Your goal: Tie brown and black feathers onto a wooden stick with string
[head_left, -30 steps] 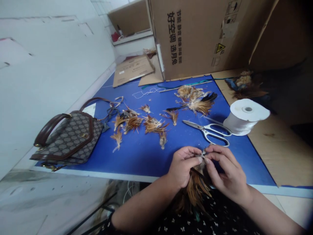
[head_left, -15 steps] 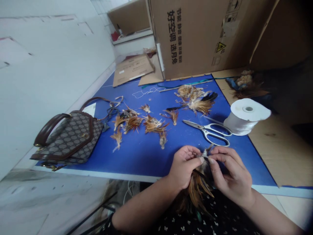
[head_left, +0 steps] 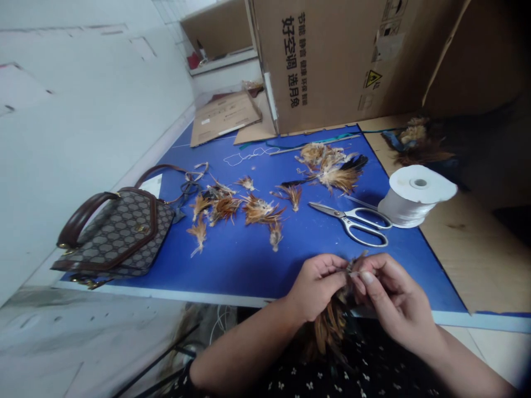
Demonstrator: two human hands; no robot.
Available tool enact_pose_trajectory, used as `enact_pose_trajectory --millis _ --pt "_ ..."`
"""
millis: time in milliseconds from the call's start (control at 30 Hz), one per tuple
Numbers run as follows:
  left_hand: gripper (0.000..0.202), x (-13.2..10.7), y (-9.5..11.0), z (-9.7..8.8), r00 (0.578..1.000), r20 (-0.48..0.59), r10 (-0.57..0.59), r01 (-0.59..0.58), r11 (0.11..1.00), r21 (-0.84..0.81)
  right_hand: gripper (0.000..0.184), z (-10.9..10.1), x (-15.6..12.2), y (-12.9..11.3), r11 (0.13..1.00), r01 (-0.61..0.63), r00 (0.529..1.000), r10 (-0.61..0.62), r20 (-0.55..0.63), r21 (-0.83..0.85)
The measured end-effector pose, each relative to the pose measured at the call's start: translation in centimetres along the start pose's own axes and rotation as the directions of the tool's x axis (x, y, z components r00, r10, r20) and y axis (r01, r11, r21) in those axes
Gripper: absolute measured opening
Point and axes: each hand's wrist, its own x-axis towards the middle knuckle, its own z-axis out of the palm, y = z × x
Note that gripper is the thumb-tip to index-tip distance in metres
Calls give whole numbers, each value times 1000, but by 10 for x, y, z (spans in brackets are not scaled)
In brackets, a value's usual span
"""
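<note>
My left hand (head_left: 317, 284) and my right hand (head_left: 394, 301) meet at the near edge of the blue table (head_left: 244, 265). Both pinch the quill end of a bunch of brown and orange feathers (head_left: 332, 323) that hangs down toward my lap. The fingertips of both hands are pressed together at the top of the bunch. Steel scissors (head_left: 357, 221) lie just beyond my hands. A white spool of cord (head_left: 415, 196) stands to their right. Several small feather tufts (head_left: 249, 210) are scattered over the middle of the table.
A patterned brown handbag (head_left: 116, 232) rests at the table's left edge. A large cardboard box (head_left: 340, 61) stands at the back. More feathers (head_left: 332, 168) lie near it, and another pile (head_left: 418, 143) sits on the wooden board at right.
Both hands have shifted slightly nearer to me and lower with the feather bunch. The right hand's fingers have turned at the quill end.
</note>
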Motion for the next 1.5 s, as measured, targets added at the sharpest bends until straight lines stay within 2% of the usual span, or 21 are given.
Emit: enact_pose_trajectory --millis 233,467,700,800,867,933,1000,1033,1067,1100,1167,1200,1267,1333,1400,1500 --pt "29 1 0 2 998 -64 21 -25 997 -70 7 -10 -4 8 990 15 999 -19 -34 -139" --pt "43 1 4 2 999 23 -27 29 992 -125 9 -16 1 2 987 10 999 -16 -33 -159" --pt "55 0 6 1 999 12 -31 33 993 -116 12 -15 0 11 998 -57 995 57 -79 -1" --pt "57 1 8 -2 999 -3 -46 46 997 -60 14 -13 -1 20 983 -113 987 128 -98 147" --pt "55 3 9 -5 999 -16 -40 40 999 3 13 -15 0 20 975 -141 986 154 -66 170" --pt "51 4 10 -9 1000 -18 -24 26 996 88 13 -20 3 14 994 -90 994 93 -55 55" --pt "48 4 11 -15 1000 -6 -14 15 983 182 17 -29 7 4 976 73 991 -94 -92 -205" --pt "47 4 12 -18 1000 -2 -12 12 973 231 22 -34 10 -2 916 173 972 -218 -86 -362" --pt "45 3 13 -21 1000 -1 -10 10 959 282 29 -37 12 -7 822 268 947 -320 -20 -503" --pt "43 1 16 -23 1000 3 -6 4 942 335 36 -39 14 -11 712 352 921 -381 87 -607" --pt "40 -2 25 -25 999 31 36 -46 894 445 46 -39 17 -15 532 497 864 -377 335 -685" --pt "40 -5 32 -24 996 56 75 -93 858 505 49 -36 17 -16 483 543 839 -344 421 -688" --pt "44 -9 50 -18 976 116 184 -216 750 625 49 -26 18 -13 438 577 817 -302 492 -689" --pt "49 -13 72 -4 941 180 285 -324 615 719 46 -15 20 -8 454 553 832 -274 482 -698" --pt "47 -18 95 14 886 285 366 -448 511 734 39 -7 26 -2 528 500 865 -264 427 -687" --pt "32 -31 121 40 739 458 493 -637 293 713 21 1 44 6 680 439 898 -353 263 -587"
